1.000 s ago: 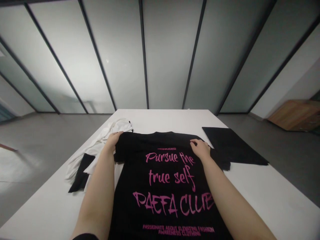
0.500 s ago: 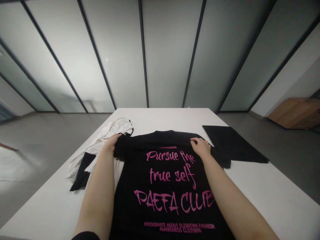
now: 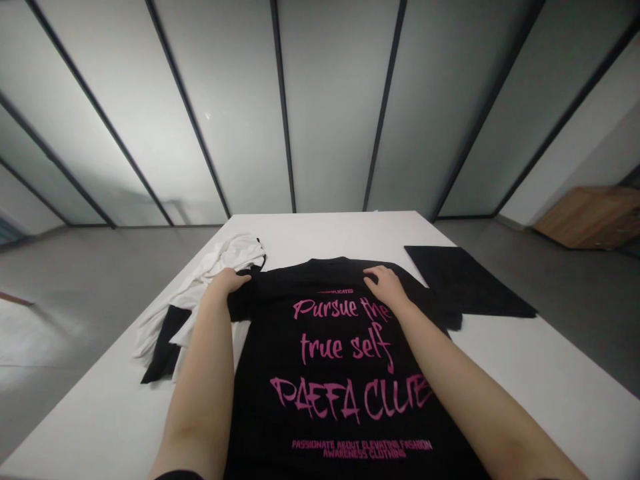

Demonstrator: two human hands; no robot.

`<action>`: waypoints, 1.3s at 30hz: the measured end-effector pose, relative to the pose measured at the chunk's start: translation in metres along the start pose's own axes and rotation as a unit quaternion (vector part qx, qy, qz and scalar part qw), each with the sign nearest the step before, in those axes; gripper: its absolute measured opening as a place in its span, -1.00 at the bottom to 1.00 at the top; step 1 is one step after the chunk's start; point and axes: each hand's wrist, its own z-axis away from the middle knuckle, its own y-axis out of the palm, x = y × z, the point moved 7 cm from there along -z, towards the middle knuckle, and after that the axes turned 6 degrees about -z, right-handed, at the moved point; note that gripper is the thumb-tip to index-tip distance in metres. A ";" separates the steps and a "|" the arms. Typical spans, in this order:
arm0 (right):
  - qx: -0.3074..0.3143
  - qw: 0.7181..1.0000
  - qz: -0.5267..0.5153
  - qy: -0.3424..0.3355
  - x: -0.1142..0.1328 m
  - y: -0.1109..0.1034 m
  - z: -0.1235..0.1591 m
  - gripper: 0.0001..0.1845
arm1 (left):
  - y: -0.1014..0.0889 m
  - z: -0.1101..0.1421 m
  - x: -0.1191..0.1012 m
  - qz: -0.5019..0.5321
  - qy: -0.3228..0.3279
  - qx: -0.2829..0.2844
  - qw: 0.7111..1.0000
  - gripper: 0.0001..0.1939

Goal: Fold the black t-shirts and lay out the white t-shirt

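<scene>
A black T-shirt [image 3: 325, 333] with pink lettering lies flat on the table, its back print facing up and its hem running out of view toward me. My left hand [image 3: 229, 281] sits at the shirt's left shoulder, fingers curled over the fabric edge. My right hand [image 3: 385, 287] rests on the opposite shoulder area, lying flat on the cloth just above the printed words. A crumpled white garment [image 3: 200, 287] lies beside my left hand, with a black piece of cloth [image 3: 165, 350] partly under it.
A flat black garment [image 3: 465, 283] lies at the right of the white table [image 3: 320, 230], close to the T-shirt's sleeve. Grey floor surrounds the table. Framed frosted glass panels [image 3: 325, 107] stand beyond it, and a wooden cabinet [image 3: 590, 217] sits far right.
My right hand has slid inward along the shoulder toward the collar and now lies flatter. My left hand has barely moved. The whole view has tilted slightly.
</scene>
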 end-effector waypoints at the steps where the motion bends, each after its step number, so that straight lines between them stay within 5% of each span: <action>1: 0.018 1.000 -0.015 -0.007 0.007 0.005 -0.005 -0.69 | 0.001 0.001 -0.002 0.008 0.001 -0.001 1.000 -0.56; 9: 0.124 0.985 0.012 0.118 0.037 0.043 -0.056 -0.22 | 0.001 0.008 -0.019 0.046 0.026 -0.027 0.998 -0.70; 16: 0.161 0.973 -0.025 0.164 0.035 0.058 -0.091 -0.76 | -0.013 0.014 -0.014 0.191 0.058 -0.038 0.979 -0.73; 21: 0.078 0.986 -0.058 0.138 0.046 0.048 -0.099 -0.52 | -0.020 0.011 -0.014 0.111 0.022 -0.113 0.987 -0.64; 24: 0.064 0.992 -0.069 0.083 0.070 0.050 -0.088 -0.40 | -0.011 0.007 -0.010 0.056 -0.004 -0.088 0.995 -0.53; 28: 0.089 0.991 -0.093 -0.027 0.122 0.068 -0.055 -0.54 | 0.003 0.003 0.003 0.023 -0.026 -0.019 0.999 -0.49; 33: 0.140 0.968 -0.147 -0.145 0.182 0.098 0.003 -0.68 | -0.001 0.005 0.008 0.135 -0.010 -0.021 0.991 -0.57; 36: 0.150 0.953 -0.202 -0.170 0.197 0.104 0.026 -0.74 | -0.011 0.016 0.002 0.206 -0.024 -0.041 0.977 -0.49; 39: 0.128 0.943 -0.270 -0.146 0.190 0.102 0.032 -0.77 | -0.014 0.034 -0.024 0.283 0.008 0.021 0.959 -0.41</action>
